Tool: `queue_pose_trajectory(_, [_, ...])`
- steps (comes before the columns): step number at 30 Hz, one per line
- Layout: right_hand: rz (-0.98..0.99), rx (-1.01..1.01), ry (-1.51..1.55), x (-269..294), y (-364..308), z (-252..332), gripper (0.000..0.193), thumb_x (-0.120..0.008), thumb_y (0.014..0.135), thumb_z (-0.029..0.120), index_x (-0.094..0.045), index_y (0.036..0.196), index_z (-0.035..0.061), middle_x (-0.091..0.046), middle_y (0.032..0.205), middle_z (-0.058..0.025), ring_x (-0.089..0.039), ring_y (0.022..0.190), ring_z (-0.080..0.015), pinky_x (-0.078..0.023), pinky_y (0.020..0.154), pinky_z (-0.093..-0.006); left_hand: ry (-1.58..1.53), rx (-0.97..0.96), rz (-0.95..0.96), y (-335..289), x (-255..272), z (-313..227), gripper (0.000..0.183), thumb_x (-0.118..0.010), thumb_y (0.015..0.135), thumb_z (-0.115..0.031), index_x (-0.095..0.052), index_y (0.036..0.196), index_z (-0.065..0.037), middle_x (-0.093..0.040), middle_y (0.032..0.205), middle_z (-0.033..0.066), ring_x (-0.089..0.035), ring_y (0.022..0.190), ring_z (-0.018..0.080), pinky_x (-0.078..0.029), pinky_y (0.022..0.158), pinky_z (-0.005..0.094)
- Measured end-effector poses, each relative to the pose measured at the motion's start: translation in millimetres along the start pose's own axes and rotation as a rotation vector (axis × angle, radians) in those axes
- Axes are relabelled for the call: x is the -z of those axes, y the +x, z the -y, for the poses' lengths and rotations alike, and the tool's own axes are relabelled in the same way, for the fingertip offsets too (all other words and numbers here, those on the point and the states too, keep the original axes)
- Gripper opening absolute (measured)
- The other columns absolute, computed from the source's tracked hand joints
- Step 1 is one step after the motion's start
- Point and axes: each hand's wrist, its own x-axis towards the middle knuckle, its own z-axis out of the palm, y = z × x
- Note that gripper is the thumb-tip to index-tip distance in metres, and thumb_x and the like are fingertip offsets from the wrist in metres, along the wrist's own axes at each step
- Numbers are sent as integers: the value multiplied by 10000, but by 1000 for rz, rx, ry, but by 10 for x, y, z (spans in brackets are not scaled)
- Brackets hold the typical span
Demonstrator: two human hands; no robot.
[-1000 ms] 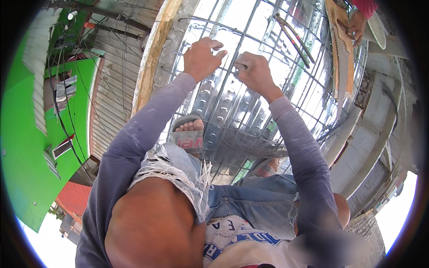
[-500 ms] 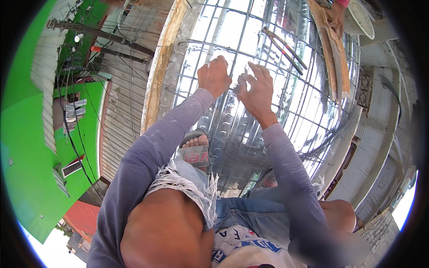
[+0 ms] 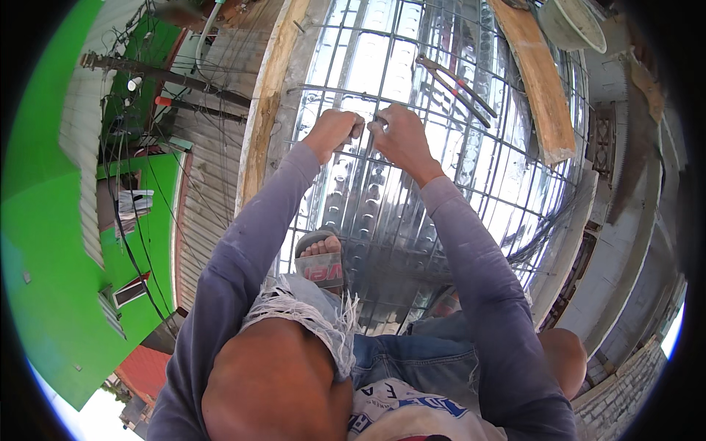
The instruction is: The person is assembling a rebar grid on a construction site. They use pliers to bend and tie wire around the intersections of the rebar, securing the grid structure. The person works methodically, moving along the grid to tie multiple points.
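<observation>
My left hand (image 3: 334,134) is closed over the steel bar grid (image 3: 434,114), its fingers curled in toward the right hand. Close beside it, my right hand (image 3: 401,141) is also closed, with thumb and forefinger pinched at a bar crossing. Whatever thin piece either hand may hold is too small to make out. Under the grid lies shiny ribbed metal decking (image 3: 382,62). Long-handled pincers (image 3: 457,87) with dark and red handles rest on the bars to the right of my hands.
A wooden plank (image 3: 535,81) lies on the grid at the right, near a pale basin (image 3: 572,26). Loose dark wire (image 3: 535,244) is heaped lower right. A wooden board (image 3: 273,95) edges the decking at left, with overhead cables (image 3: 118,176) beyond. A blurred toothed blade (image 3: 626,158) shows at far right.
My right hand has gone from spread fingers to a pinch. My hands have drawn closer together. Another person's hand has left the plank, and the toothed blade has moved off it to the right.
</observation>
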Motion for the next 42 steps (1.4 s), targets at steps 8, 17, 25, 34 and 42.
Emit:
queue_pose_trajectory(8, [-2,49,-115,-103,158,-40,193,-735,916,142,-743,874,-47,-728,898,-245,-701,859,-444,-549,824,-531,177,-170,-181,202,-49,-195,239,-682,862,-125,-696,835,112,-705,810,161,-634,671,216,-452,574,407])
queue_pose_trajectory(17, [-207,46,122,-133,123,-22,131,-723,896,100,-791,957,6,-758,934,-204,-738,875,-385,-573,807,-476,798,-308,-163,275,-160,-715,402,-697,770,-210,-705,846,185,-724,801,290,-734,767,349,-569,698,470])
queue_pose_trajectory(25, [-75,-330,299,-31,340,-128,217,-812,909,179,-804,958,-32,-751,714,-166,-709,614,-264,-551,639,-386,150,-239,-157,-110,-103,-752,219,-754,925,-182,-782,849,21,-684,758,18,-505,615,119,-366,546,316])
queue_pose_trajectory(34, [-151,38,-136,-319,223,54,179,-665,949,123,-778,916,-11,-745,965,-207,-737,859,-391,-581,804,-470,-275,-160,-312,82,70,-601,255,-545,968,-87,-749,1044,44,-553,729,-1,-350,554,65,-234,475,265])
queue_pose_trajectory(42, [251,-59,-226,-63,204,216,276,-621,909,164,-821,1060,47,-772,1055,-240,-751,981,-388,-602,880,-496,-289,-181,-396,-152,308,-458,344,-593,1063,-274,-749,1126,25,-758,919,58,-340,549,39,-293,482,224])
